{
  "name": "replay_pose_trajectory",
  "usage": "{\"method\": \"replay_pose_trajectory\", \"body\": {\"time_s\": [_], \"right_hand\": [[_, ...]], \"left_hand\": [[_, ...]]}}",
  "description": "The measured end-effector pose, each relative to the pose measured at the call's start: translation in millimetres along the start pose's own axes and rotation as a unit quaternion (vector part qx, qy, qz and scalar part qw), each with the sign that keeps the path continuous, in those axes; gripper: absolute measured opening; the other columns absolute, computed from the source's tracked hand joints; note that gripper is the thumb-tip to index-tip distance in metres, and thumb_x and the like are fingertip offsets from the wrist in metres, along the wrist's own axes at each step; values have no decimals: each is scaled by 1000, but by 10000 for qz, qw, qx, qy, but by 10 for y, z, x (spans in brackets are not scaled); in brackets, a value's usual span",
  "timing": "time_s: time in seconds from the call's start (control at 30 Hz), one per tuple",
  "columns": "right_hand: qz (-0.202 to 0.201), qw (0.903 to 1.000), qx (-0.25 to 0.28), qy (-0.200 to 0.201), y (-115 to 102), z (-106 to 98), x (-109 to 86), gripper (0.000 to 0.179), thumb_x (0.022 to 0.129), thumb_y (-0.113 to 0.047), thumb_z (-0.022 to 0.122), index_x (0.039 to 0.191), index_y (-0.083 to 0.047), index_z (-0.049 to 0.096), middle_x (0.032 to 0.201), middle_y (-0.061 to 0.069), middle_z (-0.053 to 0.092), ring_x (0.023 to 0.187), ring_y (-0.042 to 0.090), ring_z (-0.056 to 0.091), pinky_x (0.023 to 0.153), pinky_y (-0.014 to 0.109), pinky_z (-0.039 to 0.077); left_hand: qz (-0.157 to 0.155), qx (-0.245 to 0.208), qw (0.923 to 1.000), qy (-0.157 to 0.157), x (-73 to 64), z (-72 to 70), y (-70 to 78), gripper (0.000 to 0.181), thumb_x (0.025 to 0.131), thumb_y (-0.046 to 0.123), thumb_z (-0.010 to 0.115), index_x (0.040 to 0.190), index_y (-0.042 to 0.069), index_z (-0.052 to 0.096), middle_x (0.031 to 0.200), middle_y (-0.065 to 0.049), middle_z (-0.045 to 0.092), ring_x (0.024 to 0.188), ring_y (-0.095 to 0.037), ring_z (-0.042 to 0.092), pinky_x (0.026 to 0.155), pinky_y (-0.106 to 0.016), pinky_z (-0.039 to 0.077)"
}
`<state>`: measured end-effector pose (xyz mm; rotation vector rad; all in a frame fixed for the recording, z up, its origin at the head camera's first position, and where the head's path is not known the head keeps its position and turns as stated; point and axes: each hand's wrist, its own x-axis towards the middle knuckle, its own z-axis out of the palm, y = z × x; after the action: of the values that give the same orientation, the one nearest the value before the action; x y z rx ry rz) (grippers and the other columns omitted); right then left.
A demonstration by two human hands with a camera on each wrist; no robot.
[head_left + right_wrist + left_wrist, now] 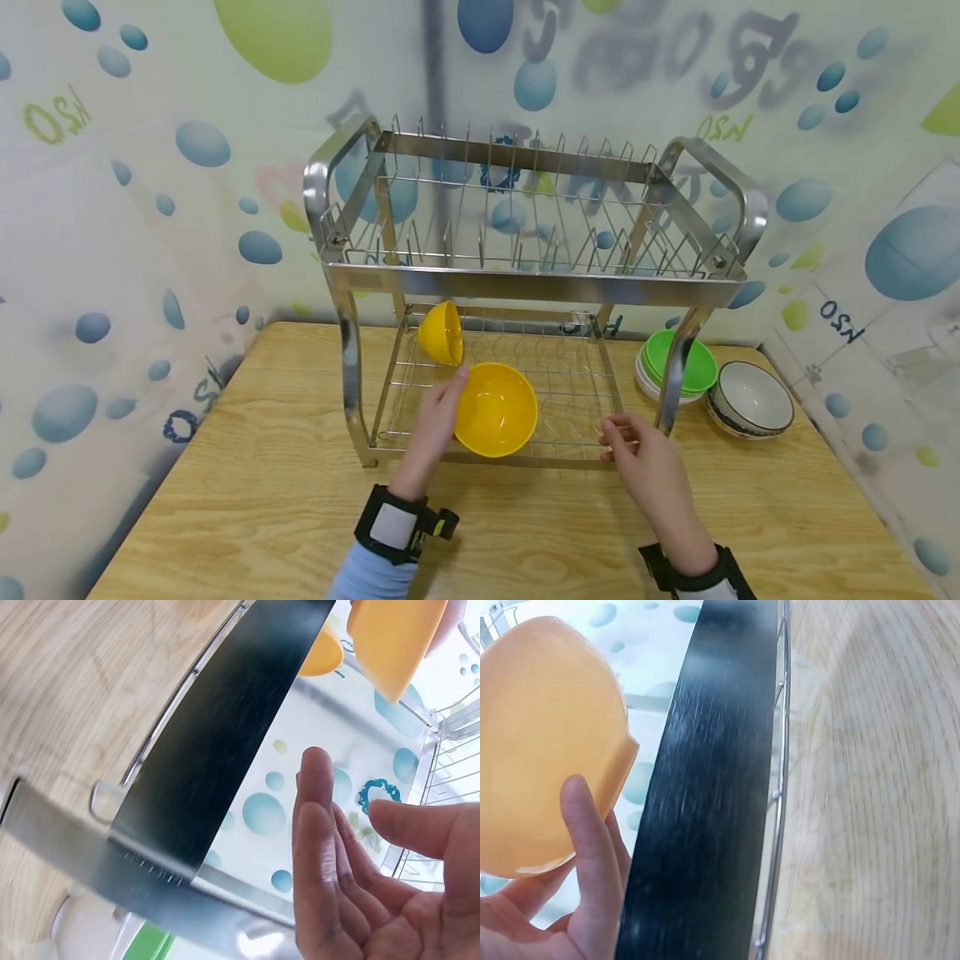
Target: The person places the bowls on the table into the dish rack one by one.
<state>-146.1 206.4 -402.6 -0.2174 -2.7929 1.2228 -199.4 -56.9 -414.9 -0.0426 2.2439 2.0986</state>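
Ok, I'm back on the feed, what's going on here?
A person's left hand holds a yellow bowl by its edge at the front of the metal rack's lower tier. A second yellow bowl sits on its side farther back there. The right hand is near the rack's front right, holding nothing. Stacked green bowls and a dark-rimmed white bowl stand to the right.

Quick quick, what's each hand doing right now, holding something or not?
Left hand: closed on a yellow bowl, thumb at the rim.
Right hand: open, fingers loosely bent, holding nothing.
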Motion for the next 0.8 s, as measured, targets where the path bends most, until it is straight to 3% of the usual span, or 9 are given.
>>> {"method": "replay_pose_trajectory", "body": {"time_s": [0.27, 0.43, 0.6, 0.7, 0.8], "right_hand": [[-33, 9997, -182, 185, 103, -93, -64, 27, 96, -28, 55, 105, -5, 66, 84, 7, 71, 72, 17, 69, 58, 21, 51], [-40, 9976, -608, 321, 170, -163, -101, 32, 96, -36, 53, 89, -8, 68, 77, 2, 70, 68, 14, 65, 58, 24, 45], [95, 9911, -1244, 464, 225, -274, -123, 44, 94, -49, 52, 77, -10, 63, 68, 1, 64, 58, 13, 51, 51, 26, 36], [207, 9870, -1543, 392, 250, -328, -122, 47, 91, -53, 54, 80, -7, 57, 65, 3, 60, 53, 14, 47, 47, 28, 33], [286, 9857, -1632, 300, 278, -354, -114, 54, 89, -55, 56, 95, -1, 52, 75, 13, 65, 57, 21, 57, 47, 31, 38]], "left_hand": [[-24, 19, 9997, 239, 49, -55, -87, 63, 94, 59, 39, 107, 3, 65, 78, -8, 66, 63, -16, 62, 56, -29, 53], [66, -7, 9995, 294, 67, -99, -89, 62, 95, 58, 40, 105, 2, 65, 78, -8, 66, 63, -16, 62, 56, -30, 53], [134, -48, 9994, 307, 90, -137, -91, 62, 96, 57, 40, 107, 1, 65, 79, -10, 66, 64, -15, 62, 57, -29, 53], [173, -66, 9992, 352, 98, -159, -98, 62, 96, 56, 39, 108, 1, 65, 82, -11, 67, 65, -16, 63, 59, -29, 53], [111, -54, 9990, 421, 98, -180, -101, 61, 96, 56, 38, 109, 2, 65, 83, -13, 67, 65, -16, 63, 57, -29, 53]]}}
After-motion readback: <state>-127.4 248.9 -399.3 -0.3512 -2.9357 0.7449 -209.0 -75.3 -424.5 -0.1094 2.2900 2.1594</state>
